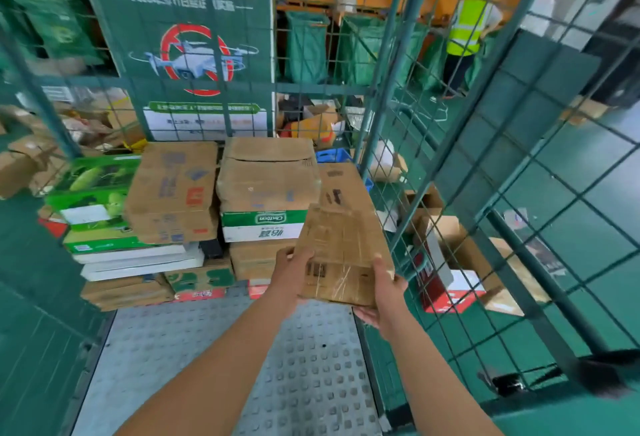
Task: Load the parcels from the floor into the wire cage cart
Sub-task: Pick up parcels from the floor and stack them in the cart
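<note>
I hold a flat brown cardboard parcel (pixel 341 255) with both hands inside the green wire cage cart (pixel 391 65). My left hand (pixel 292 271) grips its near left edge, thumb on top. My right hand (pixel 384 288) grips its near right corner from below and the side. The parcel hangs above the cart's studded metal floor (pixel 221 359), close to the right mesh wall. Behind it, stacked parcels (pixel 266 190) fill the back of the cart, among them brown cartons, a green fruit box (pixel 91 190) and white flat boxes.
Outside the right mesh wall, a red and white box (pixel 446 283) and open brown cartons (pixel 460 245) lie on the green floor. A person in a yellow vest (pixel 465 25) stands far back by green sacks. A green banner (pixel 180 37) hangs on the cart's back wall.
</note>
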`<state>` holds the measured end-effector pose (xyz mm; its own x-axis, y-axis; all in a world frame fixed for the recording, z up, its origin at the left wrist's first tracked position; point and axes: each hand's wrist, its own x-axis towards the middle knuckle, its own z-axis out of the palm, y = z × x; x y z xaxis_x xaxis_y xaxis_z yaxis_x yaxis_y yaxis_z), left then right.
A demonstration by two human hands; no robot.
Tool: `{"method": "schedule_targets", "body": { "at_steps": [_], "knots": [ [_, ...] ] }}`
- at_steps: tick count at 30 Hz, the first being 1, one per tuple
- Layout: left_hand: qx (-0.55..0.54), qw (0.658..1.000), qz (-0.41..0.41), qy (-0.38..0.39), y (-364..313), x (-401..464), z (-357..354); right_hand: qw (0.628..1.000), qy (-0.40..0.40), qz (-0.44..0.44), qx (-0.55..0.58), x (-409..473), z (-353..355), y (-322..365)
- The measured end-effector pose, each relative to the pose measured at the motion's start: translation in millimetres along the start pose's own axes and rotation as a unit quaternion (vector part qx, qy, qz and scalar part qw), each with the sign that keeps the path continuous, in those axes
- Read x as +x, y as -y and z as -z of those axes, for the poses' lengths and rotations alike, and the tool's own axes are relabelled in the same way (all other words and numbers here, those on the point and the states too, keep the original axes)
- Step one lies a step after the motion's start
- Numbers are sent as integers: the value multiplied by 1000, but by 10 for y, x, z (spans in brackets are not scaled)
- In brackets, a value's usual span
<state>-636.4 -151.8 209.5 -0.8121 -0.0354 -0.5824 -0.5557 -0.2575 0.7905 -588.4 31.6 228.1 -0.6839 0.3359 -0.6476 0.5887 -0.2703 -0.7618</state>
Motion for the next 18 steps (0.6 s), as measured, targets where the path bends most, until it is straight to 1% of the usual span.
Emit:
{"method": "schedule_targets", "body": {
  "at_steps": [4, 10, 13, 18],
  "knots": [
    [43, 999, 15, 26, -268, 378, -268, 999, -47, 13, 7, 441, -62, 236],
    [60, 997, 48, 1, -589, 1206, -824, 998, -44, 34, -28, 1407, -92, 781],
    [41, 997, 69, -6, -643, 1589, -1007, 994, -41, 62, -84, 1883, -98, 1039],
    [8, 996, 79, -47, -665, 2180, -1333, 971, -44, 149, -179, 2556, -287, 1401]
  ]
}}
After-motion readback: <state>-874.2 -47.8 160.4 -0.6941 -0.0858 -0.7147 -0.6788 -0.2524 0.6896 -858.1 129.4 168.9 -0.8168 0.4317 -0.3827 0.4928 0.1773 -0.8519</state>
